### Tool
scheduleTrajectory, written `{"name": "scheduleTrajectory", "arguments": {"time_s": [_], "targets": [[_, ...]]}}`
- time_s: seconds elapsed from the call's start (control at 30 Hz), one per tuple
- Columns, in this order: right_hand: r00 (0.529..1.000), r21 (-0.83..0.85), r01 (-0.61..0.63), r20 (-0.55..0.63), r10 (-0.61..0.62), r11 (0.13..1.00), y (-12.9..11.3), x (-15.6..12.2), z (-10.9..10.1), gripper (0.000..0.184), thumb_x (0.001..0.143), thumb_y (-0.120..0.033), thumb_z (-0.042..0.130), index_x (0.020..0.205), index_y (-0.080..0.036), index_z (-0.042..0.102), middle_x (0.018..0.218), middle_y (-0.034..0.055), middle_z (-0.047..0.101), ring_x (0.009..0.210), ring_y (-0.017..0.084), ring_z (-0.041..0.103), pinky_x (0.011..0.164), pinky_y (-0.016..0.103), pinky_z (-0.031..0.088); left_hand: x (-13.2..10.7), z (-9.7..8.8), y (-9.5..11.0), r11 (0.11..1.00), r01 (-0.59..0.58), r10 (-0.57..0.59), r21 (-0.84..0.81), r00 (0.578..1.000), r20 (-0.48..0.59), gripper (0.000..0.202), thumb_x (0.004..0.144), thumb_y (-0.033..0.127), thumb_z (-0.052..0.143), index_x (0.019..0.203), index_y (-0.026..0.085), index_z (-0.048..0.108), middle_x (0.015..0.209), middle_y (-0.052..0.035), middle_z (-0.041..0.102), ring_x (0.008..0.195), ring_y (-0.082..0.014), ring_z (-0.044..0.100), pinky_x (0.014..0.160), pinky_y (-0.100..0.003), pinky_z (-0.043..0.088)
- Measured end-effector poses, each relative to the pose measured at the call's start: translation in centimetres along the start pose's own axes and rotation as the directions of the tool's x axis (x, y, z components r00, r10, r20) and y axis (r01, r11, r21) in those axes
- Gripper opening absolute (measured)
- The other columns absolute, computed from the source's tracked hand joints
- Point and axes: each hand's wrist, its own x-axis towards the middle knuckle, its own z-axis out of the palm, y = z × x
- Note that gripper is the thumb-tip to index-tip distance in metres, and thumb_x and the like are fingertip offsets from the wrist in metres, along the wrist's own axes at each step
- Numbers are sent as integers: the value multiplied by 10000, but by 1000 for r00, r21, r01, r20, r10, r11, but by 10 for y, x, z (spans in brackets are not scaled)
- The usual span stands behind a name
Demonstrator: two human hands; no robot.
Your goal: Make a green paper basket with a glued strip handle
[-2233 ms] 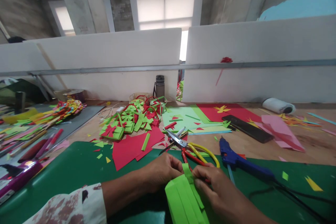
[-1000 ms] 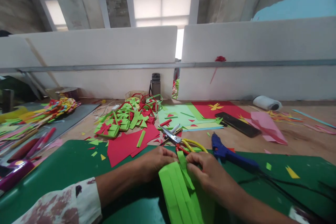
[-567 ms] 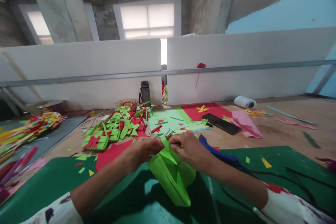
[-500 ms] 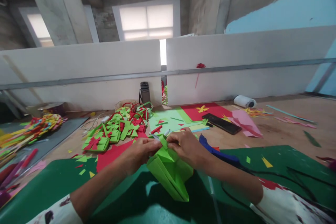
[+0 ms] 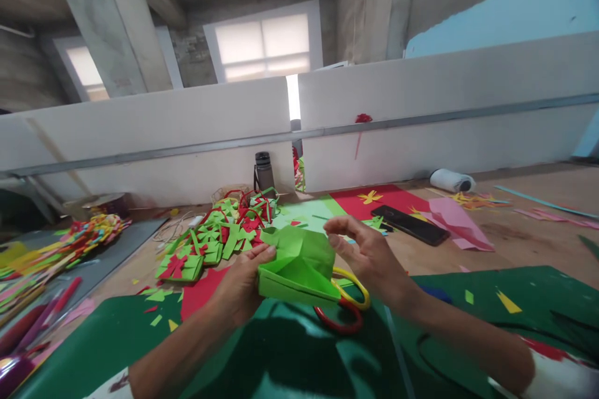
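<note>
My left hand [image 5: 246, 280] grips the left edge of a folded bright green paper bag [image 5: 299, 280], thumb on top. The bag is tilted above the green mat, its hollow side facing me. To its right, my right hand [image 5: 367, 255] is raised with fingers curved and apart, holding nothing. Below and behind the bag show the yellow and red handles of scissors [image 5: 353, 299]; the blades are hidden. A blue tool [image 5: 436, 293] lies partly behind my right forearm.
Small green and red paper bags [image 5: 215, 237] are heaped at the back left. A phone [image 5: 412, 224], pink paper [image 5: 456, 221] and a white roll [image 5: 452, 180] lie at the back right. A dark bottle [image 5: 263, 171] stands by the white partition. Paper scraps dot the green mat [image 5: 538, 299].
The bag has turned and now shows its hollow side. My right hand has let go of it and moved right. The scissors' handles have come into view.
</note>
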Motion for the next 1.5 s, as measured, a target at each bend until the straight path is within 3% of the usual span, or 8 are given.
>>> {"name": "scheduleTrajectory", "arguments": {"time_s": [0.37,0.57,0.8,0.97,1.17,1.27,1.37,1.5], "targets": [[988,263,-86,150,48,961,22,-42,8,297,762,-379,600,996,-222,504,1055,58,564,1009,226,560,912,383,437,5,-1,-15,993,-62,58,-105,998,-38,182,712,280,707,861,194,647,858,-22,707,778,-189,652,762,-308,491],[985,283,-163,93,142,945,21,-39,15,716,673,-231,688,1287,-257,321,1134,71,553,1045,217,555,935,399,425,2,3,-19,987,-50,42,-155,998,-55,153,740,260,682,845,162,629,782,-15,698,675,-160,647,640,-254,507],[972,328,-236,65,228,915,19,-34,18,632,713,-229,615,1279,-198,336,909,42,600,850,198,600,760,360,509,-5,10,-21,979,15,-31,-205,997,-77,197,813,321,574,912,153,606,791,-47,694,775,-208,669,702,-312,528],[971,267,-236,35,236,934,16,-31,13,596,719,-253,613,1256,-196,362,832,18,591,801,199,607,687,330,517,-9,7,-29,991,-73,76,-110,997,25,426,680,457,710,956,156,591,885,-80,697,814,-254,667,654,-329,541],[992,29,-122,-20,122,992,19,-29,9,516,744,-247,592,1229,-220,418,960,47,607,826,196,616,720,346,523,-4,0,-40,976,-145,135,160,988,74,466,628,281,785,1020,139,575,998,-122,683,828,-277,665,618,-346,555],[979,-234,137,-116,-167,963,20,-28,3,464,758,-233,605,1198,-227,457,1139,87,566,1020,241,560,869,419,471,-2,0,-36,954,-196,199,226,980,8,436,623,279,781,990,134,596,996,-113,689,868,-271,656,672,-346,552],[892,-376,408,-29,-450,832,16,-27,-1,366,798,-175,580,1151,-217,493,1109,89,584,1072,232,529,918,410,438,-4,3,-34,925,-225,235,307,972,4,344,617,235,773,921,143,638,910,-80,710,849,-255,653,716,-338,534],[876,-429,473,133,-464,770,10,-29,4,239,809,-127,555,1040,-185,555,968,86,641,936,225,575,831,399,464,-9,10,-35,889,-296,267,350,955,130,283,661,180,736,933,170,659,891,-49,707,875,-224,633,789,-303,487]]}}
